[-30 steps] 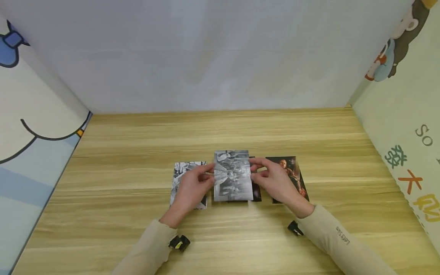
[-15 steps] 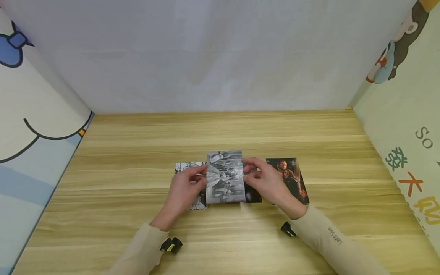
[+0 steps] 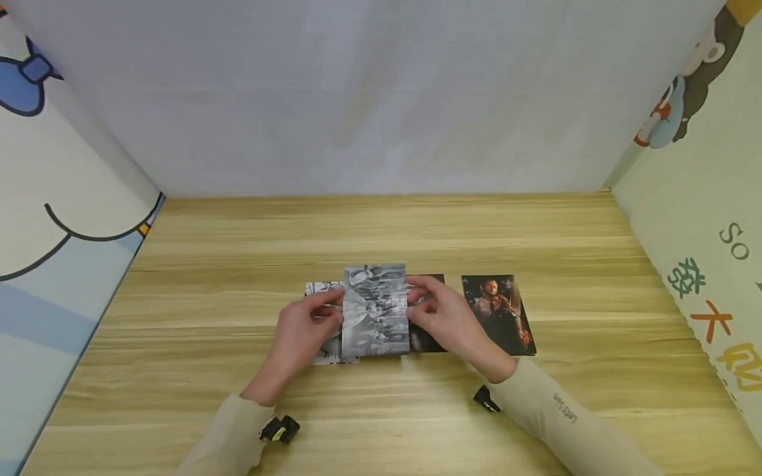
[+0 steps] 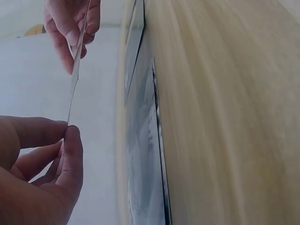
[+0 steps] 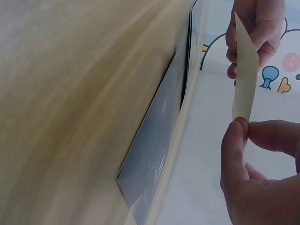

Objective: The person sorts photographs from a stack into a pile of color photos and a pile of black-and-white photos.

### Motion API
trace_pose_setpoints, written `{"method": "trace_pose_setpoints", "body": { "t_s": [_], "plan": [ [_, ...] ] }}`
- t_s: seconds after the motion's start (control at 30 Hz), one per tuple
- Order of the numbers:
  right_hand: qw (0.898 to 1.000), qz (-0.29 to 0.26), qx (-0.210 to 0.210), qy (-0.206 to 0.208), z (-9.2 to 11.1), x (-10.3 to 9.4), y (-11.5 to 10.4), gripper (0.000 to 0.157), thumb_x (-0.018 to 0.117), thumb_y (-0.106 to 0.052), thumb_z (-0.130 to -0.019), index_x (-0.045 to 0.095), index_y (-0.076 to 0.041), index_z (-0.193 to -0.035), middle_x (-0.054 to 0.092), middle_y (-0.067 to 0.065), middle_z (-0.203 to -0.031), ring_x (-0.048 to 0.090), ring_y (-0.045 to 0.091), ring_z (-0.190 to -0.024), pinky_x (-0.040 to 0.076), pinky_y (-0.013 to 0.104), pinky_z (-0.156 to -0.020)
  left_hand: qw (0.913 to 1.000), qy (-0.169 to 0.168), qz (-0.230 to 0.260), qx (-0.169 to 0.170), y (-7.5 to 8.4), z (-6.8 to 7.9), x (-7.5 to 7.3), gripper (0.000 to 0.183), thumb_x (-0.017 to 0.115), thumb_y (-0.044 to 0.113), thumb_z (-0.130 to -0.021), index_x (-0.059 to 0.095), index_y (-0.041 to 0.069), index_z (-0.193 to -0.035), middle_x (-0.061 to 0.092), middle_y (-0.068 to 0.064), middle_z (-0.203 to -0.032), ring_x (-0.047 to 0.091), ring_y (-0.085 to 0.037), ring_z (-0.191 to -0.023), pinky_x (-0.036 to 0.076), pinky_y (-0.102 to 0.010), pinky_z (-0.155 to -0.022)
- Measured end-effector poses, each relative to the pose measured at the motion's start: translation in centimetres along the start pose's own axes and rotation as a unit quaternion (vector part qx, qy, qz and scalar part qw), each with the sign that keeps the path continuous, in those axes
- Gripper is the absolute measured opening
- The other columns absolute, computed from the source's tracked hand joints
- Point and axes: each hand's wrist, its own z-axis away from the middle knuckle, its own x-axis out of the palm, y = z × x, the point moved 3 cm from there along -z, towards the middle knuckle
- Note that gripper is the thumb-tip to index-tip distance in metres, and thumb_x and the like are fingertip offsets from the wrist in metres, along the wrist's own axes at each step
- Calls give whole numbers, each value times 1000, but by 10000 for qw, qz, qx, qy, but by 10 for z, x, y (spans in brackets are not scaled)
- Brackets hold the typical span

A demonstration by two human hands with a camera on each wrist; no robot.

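A black-and-white photo print [image 3: 376, 311] is held up off the table between both hands. My left hand [image 3: 303, 330] pinches its left edge between thumb and fingers. At the opposite edge, my right hand [image 3: 446, 320] pinches it the same way. In the right wrist view the print's pale back [image 5: 246, 77] shows, slightly bent. Below and to the left lies another black-and-white print [image 3: 336, 357], partly covered by the left hand and the held print. A dark print [image 3: 425, 340] lies under the right hand, partly hidden.
To the right, a dark colour print of two people [image 3: 500, 314] lies flat on the wood-grain table [image 3: 381, 416]. A pale wall [image 3: 381, 99] closes off the back, and walls with cartoon drawings stand at both sides. Black straps with small devices hang at both wrists.
Both hands have carried the held print leftward, from over the dark middle print to partly over the left one. More of the middle print and the right-hand print now shows.
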Motion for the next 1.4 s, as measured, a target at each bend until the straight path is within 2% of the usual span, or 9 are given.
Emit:
{"method": "trace_pose_setpoints", "body": {
  "t_s": [0.17, 0.33, 0.5, 0.77, 1.1, 1.23, 1.4],
  "plan": [
    [9999, -104, 28, -50, -1, 5, -4, 52, 60, -2, -99, 49, -3, -150, 61, 14, -117, 56, 18, -75, 44, 34, -69, 9999, -43, 22, -108, -4, 2, -5, 43, 68, -3, -92, 67, -2, -135, 73, -15, -116, 71, -28, -104, 60, -33, -87],
    [10000, -14, 44, -61, -3, 11, -5, 56, 62, -3, -99, 46, -4, -153, 61, 12, -117, 62, 16, -82, 47, 32, -69, 9998, -57, -19, -193, -7, 3, -9, 43, 69, -3, -92, 67, -2, -134, 73, -14, -116, 71, -28, -104, 59, -30, -85],
    [9999, -86, 55, -111, -6, 16, -8, 59, 62, -2, -99, 43, -4, -155, 61, 10, -116, 63, 16, -84, 46, 30, -63, 9997, -28, -109, -196, -10, 3, -14, 42, 70, -3, -92, 68, -2, -134, 73, -15, -115, 71, -28, -103, 59, -27, -83],
    [9998, 61, 3, -168, -9, 25, -11, 59, 63, -3, -99, 43, -2, -155, 62, 7, -115, 67, 17, -93, 51, 33, -71, 9993, 2, -336, -163, -15, 3, -24, 41, 69, -3, -91, 69, -2, -132, 74, -15, -114, 72, -28, -101, 58, -25, -81],
    [9992, 329, -77, -191, -15, 38, -13, 61, 63, -6, -99, 42, -8, -157, 64, 3, -111, 69, 15, -92, 51, 33, -65, 9993, 23, -351, -136, -17, 7, -36, 39, 69, -3, -92, 68, -5, -131, 73, -19, -116, 72, -31, -102, 57, -22, -82],
    [9987, 447, -100, -210, -17, 42, -14, 62, 63, -7, -100, 42, -9, -157, 65, 2, -110, 69, 16, -94, 54, 33, -69, 9993, 29, -348, -136, -20, 8, -41, 39, 68, -4, -93, 67, -6, -132, 73, -20, -117, 72, -32, -103, 56, -20, -82],
    [9989, 309, -163, -310, -19, 49, -15, 61, 62, -5, -100, 41, -6, -157, 65, 4, -109, 69, 20, -96, 56, 32, -72, 9987, 24, -508, -104, -24, 8, -46, 41, 68, -4, -92, 66, -6, -133, 73, -20, -117, 72, -32, -104, 57, -24, -85]
  ]
}}
